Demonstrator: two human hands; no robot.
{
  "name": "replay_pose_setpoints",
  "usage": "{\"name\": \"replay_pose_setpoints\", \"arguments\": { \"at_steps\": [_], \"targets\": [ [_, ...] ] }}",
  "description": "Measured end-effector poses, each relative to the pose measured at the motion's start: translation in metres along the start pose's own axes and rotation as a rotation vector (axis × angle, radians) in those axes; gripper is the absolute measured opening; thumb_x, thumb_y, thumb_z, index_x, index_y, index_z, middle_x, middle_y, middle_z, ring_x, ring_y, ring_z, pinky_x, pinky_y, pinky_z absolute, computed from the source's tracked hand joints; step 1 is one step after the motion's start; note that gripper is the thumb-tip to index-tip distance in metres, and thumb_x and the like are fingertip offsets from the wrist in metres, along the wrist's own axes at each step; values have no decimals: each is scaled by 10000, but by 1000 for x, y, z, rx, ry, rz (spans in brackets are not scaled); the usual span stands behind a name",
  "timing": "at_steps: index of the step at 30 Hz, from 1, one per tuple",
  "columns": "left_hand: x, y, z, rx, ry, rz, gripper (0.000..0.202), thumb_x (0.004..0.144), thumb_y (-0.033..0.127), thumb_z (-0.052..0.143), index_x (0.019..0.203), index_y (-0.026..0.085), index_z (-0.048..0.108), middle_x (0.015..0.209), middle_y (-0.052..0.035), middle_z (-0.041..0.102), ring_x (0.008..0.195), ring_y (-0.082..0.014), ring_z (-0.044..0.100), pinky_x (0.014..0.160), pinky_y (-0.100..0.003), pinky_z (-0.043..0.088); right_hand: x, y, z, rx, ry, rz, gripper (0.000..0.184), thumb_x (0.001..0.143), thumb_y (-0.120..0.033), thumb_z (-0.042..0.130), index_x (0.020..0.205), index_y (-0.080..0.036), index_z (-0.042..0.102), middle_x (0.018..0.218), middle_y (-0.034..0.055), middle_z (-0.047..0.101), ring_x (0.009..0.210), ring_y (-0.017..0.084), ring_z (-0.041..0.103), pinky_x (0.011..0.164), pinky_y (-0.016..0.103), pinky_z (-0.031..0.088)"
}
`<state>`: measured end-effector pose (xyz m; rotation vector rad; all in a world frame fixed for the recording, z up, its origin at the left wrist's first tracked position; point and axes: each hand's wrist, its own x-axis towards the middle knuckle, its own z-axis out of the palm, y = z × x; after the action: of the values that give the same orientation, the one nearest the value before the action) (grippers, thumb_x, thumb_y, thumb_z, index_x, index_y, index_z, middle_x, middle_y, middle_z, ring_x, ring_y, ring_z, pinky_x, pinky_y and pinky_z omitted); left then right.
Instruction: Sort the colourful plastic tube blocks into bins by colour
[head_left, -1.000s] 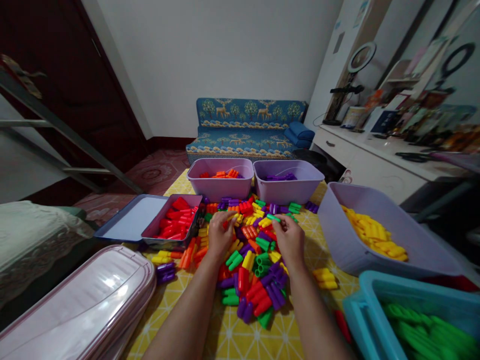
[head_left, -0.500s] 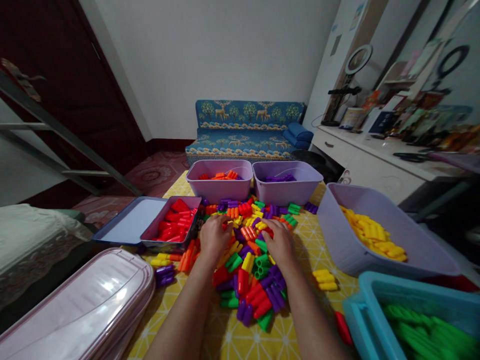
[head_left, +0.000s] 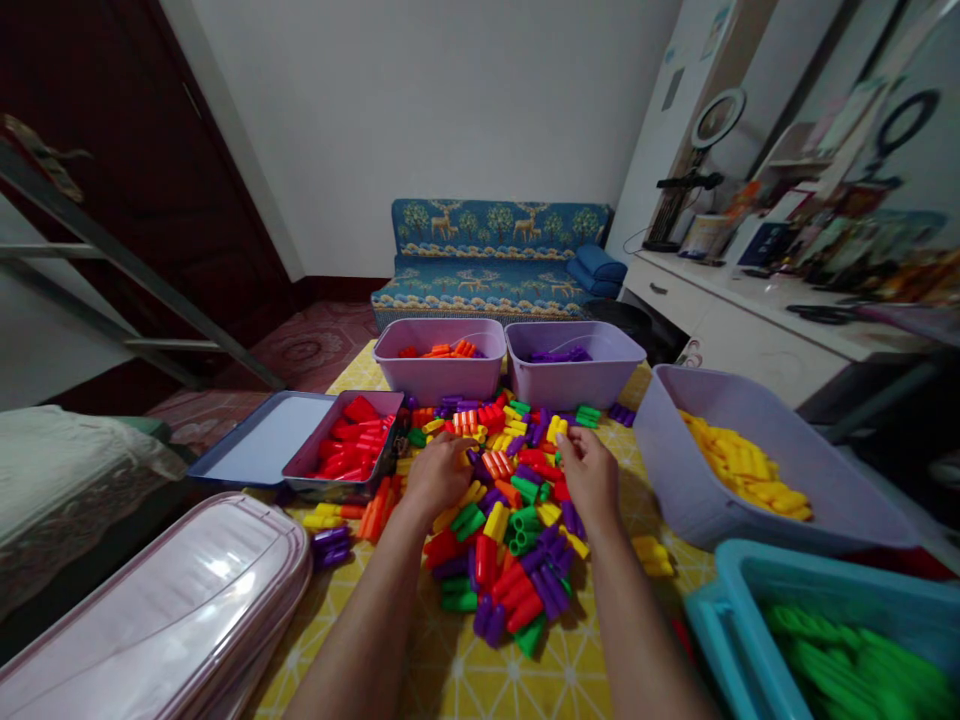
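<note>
Left hand [head_left: 437, 478] and right hand [head_left: 594, 478] are curled palm-down into the heap of multicoloured plastic tube blocks [head_left: 502, 545] mid-table; whether anything's gripped can't be told. Lilac plastic tubs [head_left: 439, 380] are ringed close, probably kept within reach.

Both bare forearms reach forward side by side over the block pile [head_left: 499, 520]. The left hand [head_left: 439, 475] lies palm-down on its left part, fingers curled; the right hand [head_left: 592, 478] sits at its right edge, thumb extended.
</note>
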<state>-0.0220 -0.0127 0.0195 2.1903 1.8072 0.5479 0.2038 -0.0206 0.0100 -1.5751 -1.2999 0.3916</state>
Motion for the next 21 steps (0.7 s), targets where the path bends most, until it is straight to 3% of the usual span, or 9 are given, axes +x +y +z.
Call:
{"name": "replay_pose_setpoints", "arguments": {
  "at_steps": [3, 6, 8, 10, 12, 14, 17, 21],
  "targets": [
    [0, 2, 0, 10, -2, -19, 437, 744, 215, 602, 1172, 288, 655, 1178, -45, 628, 1023, -220, 616, 824, -287, 479, 11, -2, -14, 264, 110, 102, 361, 769, -499, 583, 865, -156, 640, 771, 64, 694, 586, 156, 590, 554, 266, 447],
    [0, 2, 1, 4, 0, -31, 442, 738, 221, 622, 1173, 289, 655, 1168, -44, 627, 976, -216, 624, 782, -281, 477, 17, -15, -28, 575, 333, 161, 343, 756, -489, 613, 889, -172, 621, 803, 42, 693, 592, 129, 592, 540, 237, 439],
    [-1, 2, 2, -9, 4, -37, 436, 741, 213, 627, 1169, 289, 658, 1165, -43, 626, 943, -204, 629, 765, -272, 474, 18, -27, -37, 805, 501, 130, 303, 783, -450, 603, 953, -199, 589, 962, 44, 692, 746, 127, 648, 618, 230, 467],
    [-1, 3, 2, -23, 8, -37, 432, 740, 202, 636, 1164, 284, 661, 1160, -46, 626, 922, -194, 632, 761, -266, 470, 17, -38, -43, 966, 585, 52, 286, 808, -405, 592, 1030, -230, 552, 1199, 54, 626, 987, 137, 646, 746, 249, 485],
    [-1, 3, 1, -35, 16, -33, 424, 737, 194, 649, 1154, 267, 668, 1147, -56, 631, 903, -189, 635, 758, -260, 469, 14, -45, -43, 1014, 565, 6, 326, 834, -384, 568, 1133, -265, 515, 1397, 56, 490, 1161, 154, 580, 847, 291, 474],
    [0, 3, 1, -41, 21, -23, 413, 734, 183, 659, 1142, 248, 677, 1127, -65, 642, 888, -187, 638, 753, -256, 468, 11, -46, -38, 992, 493, 32, 412, 852, -397, 534, 1244, -296, 460, 1467, 60, 415, 1217, 174, 544, 891, 340, 465],
    [1, 2, 0, -59, 27, -12, 388, 745, 167, 651, 1123, 244, 690, 1099, -63, 666, 876, -185, 647, 762, -257, 466, 7, -32, -18, 836, 319, 134, 511, 835, -450, 527, 1296, -242, 458, 1347, 106, 549, 1179, 209, 569, 909, 390, 464],
    [3, -2, 1, -80, 70, -26, 283, 785, 188, 613, 1041, 234, 726, 1005, -61, 715, 874, -195, 658, 765, -262, 464, 1, -1, 12, 432, 41, 189, 524, 767, -452, 575, 1183, -133, 583, 1174, 169, 652, 1092, 251, 603, 939, 417, 452]
  ]
}}
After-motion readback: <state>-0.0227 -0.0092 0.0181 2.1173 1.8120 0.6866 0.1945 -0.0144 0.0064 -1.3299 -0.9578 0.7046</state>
